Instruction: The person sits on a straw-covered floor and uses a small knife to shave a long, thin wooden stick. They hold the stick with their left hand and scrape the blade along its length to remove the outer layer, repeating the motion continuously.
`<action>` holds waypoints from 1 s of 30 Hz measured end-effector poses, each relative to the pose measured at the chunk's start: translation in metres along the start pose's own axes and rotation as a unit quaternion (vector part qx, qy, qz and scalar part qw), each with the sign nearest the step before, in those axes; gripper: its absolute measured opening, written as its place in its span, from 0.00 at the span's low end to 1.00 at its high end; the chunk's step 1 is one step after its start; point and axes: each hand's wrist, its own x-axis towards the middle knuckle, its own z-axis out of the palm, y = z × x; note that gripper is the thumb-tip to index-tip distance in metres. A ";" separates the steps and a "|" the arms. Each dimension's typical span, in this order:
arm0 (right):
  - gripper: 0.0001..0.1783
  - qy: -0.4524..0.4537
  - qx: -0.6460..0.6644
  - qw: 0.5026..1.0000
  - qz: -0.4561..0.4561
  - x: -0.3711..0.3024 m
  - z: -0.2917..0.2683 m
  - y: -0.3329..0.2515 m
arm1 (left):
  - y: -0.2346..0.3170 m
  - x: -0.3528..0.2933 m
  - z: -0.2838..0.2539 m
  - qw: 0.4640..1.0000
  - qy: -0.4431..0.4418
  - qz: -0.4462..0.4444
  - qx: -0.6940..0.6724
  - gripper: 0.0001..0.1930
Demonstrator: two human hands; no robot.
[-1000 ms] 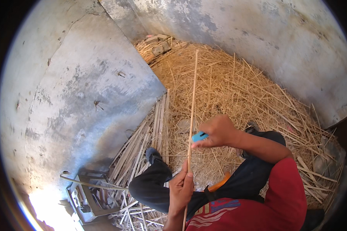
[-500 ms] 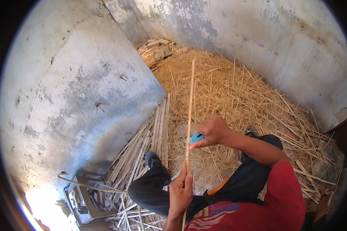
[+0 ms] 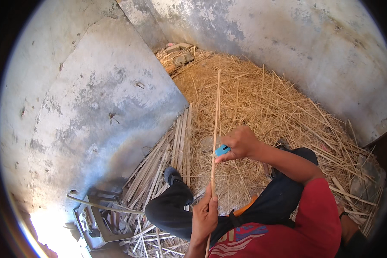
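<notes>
A long, thin pale strip of split wood or bamboo (image 3: pixel 216 120) rises away from my lap. My left hand (image 3: pixel 204 217) grips it low down, thumb along the strip. Its near end passes beneath that hand toward my red shirt. Higher up, my right hand (image 3: pixel 240 144) is closed around a blue cutter knife (image 3: pixel 222 150) with a black slider. The knife's tip meets the strip's right side, though the blade itself is hard to make out. Just above the knife, a narrow sliver stands slightly apart from the strip.
Loose shavings (image 3: pixel 245 94) cover the floor ahead. Cut strips (image 3: pixel 159 165) lie along the left wall (image 3: pixel 112 99), near a boxy metal frame (image 3: pixel 103 219). Bricks (image 3: pixel 182 56) sit in the far corner. At lower right, a bare limb with a dark band (image 3: pixel 346 217) shows partly.
Both hands and the strip appear slightly further right, partly because the whole view shifted. The knife sits a little higher along the strip. The banded limb at lower right has moved.
</notes>
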 end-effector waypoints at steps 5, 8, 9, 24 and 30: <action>0.39 -0.059 -0.075 0.976 0.194 -0.001 0.004 0.063 | 0.009 -0.012 0.005 0.999 -0.010 -0.035 0.005 0.23; 0.38 -0.058 -0.036 0.985 0.156 0.002 -0.003 0.059 | 0.001 -0.015 0.002 1.000 -0.010 -0.020 0.012 0.23; 0.39 -0.031 -0.014 0.994 0.102 -0.005 0.007 0.030 | 0.000 -0.013 0.001 0.999 0.004 -0.039 -0.038 0.23; 0.43 0.024 -0.198 0.968 0.155 -0.012 -0.036 0.165 | -0.006 -0.064 -0.011 0.989 -0.072 -0.114 -0.055 0.23; 0.41 -0.009 -0.215 0.965 0.149 -0.025 -0.026 0.188 | 0.002 -0.060 -0.014 0.977 -0.088 -0.162 -0.109 0.24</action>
